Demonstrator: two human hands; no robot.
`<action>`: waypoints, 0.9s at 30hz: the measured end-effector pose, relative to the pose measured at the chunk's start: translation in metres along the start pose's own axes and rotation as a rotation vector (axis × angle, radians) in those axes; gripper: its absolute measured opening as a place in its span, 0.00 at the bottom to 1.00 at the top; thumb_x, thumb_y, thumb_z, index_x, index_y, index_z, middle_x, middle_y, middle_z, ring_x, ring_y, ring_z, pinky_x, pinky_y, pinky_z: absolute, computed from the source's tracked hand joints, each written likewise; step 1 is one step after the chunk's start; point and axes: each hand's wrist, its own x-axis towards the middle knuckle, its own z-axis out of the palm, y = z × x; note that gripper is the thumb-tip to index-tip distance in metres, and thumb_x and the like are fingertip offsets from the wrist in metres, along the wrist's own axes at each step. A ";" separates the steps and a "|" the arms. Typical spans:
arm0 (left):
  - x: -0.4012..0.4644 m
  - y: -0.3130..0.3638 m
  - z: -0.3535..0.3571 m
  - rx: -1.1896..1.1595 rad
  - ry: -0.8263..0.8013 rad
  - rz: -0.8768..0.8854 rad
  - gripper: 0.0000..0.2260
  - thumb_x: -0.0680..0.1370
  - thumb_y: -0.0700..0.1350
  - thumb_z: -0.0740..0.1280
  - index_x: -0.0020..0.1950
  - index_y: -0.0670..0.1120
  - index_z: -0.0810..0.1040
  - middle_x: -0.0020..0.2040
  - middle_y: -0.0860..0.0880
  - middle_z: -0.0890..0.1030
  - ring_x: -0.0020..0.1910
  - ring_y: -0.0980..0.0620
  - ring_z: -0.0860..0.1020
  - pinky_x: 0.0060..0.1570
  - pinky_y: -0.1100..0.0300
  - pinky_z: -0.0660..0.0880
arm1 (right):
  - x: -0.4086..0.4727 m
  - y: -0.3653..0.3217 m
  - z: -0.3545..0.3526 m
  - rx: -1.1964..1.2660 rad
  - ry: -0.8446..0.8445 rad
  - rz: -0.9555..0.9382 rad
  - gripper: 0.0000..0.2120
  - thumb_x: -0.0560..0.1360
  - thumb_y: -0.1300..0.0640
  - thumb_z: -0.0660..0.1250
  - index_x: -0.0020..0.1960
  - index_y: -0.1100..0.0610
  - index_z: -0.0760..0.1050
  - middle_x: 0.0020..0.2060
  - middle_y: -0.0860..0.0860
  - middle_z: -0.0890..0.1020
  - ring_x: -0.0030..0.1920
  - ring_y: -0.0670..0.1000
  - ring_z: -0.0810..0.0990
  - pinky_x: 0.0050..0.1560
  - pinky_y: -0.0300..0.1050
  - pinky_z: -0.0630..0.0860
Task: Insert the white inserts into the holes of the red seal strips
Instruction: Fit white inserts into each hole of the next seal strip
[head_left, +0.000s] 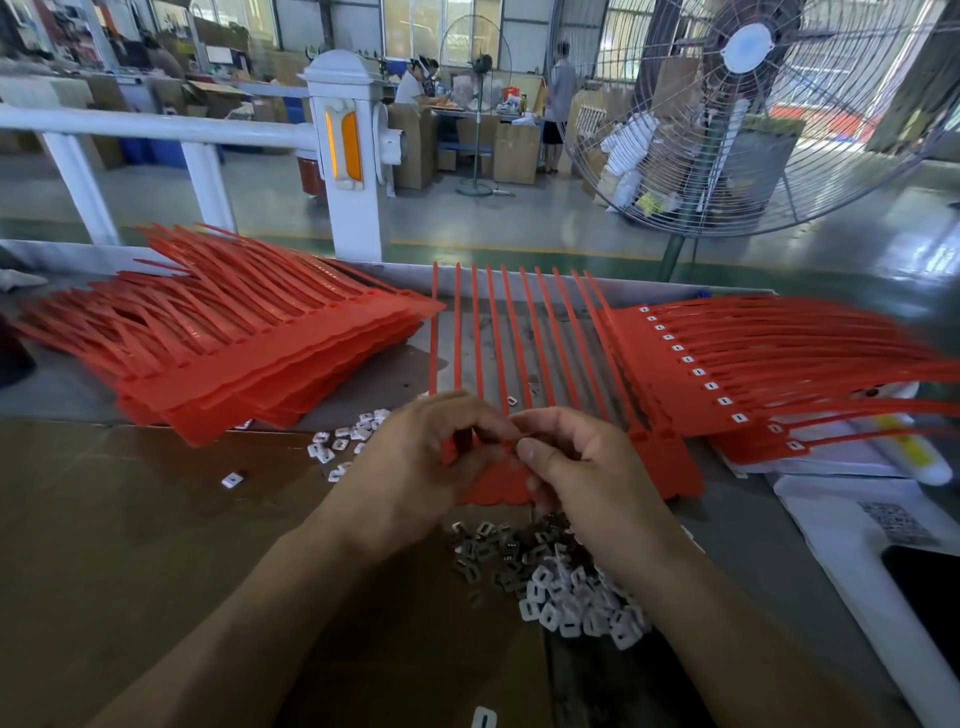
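Both hands, left (415, 467) and right (582, 467), pinch the red seal strip sheet (670, 462) just beyond the white inserts (571, 597); thin, flexible plastic, probably best held at its flat head.

Both hands close together, fingertips meeting; left hand (415, 467) curled, right hand (582, 467) pinching, forearms converging

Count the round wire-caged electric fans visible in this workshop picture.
2. One large grey wire-caged fan stands close by at right; a smaller pedestal fan stands on the floor farther back, near centre. Others may be hidden behind boxes.
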 end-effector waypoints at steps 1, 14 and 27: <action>0.000 0.000 0.001 0.007 -0.012 0.016 0.09 0.75 0.39 0.74 0.51 0.53 0.84 0.47 0.57 0.82 0.47 0.55 0.80 0.47 0.66 0.73 | 0.000 0.000 0.001 -0.008 -0.006 -0.007 0.10 0.83 0.56 0.66 0.59 0.43 0.81 0.39 0.42 0.85 0.38 0.41 0.81 0.40 0.38 0.79; 0.000 -0.006 0.003 -0.085 -0.027 -0.022 0.06 0.76 0.42 0.75 0.50 0.51 0.83 0.45 0.58 0.83 0.46 0.57 0.80 0.46 0.71 0.69 | -0.002 0.000 0.005 -0.103 0.013 -0.089 0.15 0.84 0.56 0.65 0.65 0.39 0.76 0.53 0.42 0.84 0.46 0.44 0.84 0.47 0.42 0.81; 0.000 -0.012 0.006 -0.048 0.090 -0.066 0.05 0.75 0.44 0.75 0.43 0.53 0.82 0.42 0.59 0.82 0.43 0.57 0.80 0.41 0.70 0.71 | -0.003 -0.002 0.005 -0.045 -0.035 -0.069 0.07 0.83 0.48 0.65 0.51 0.46 0.81 0.43 0.48 0.86 0.40 0.46 0.84 0.39 0.39 0.79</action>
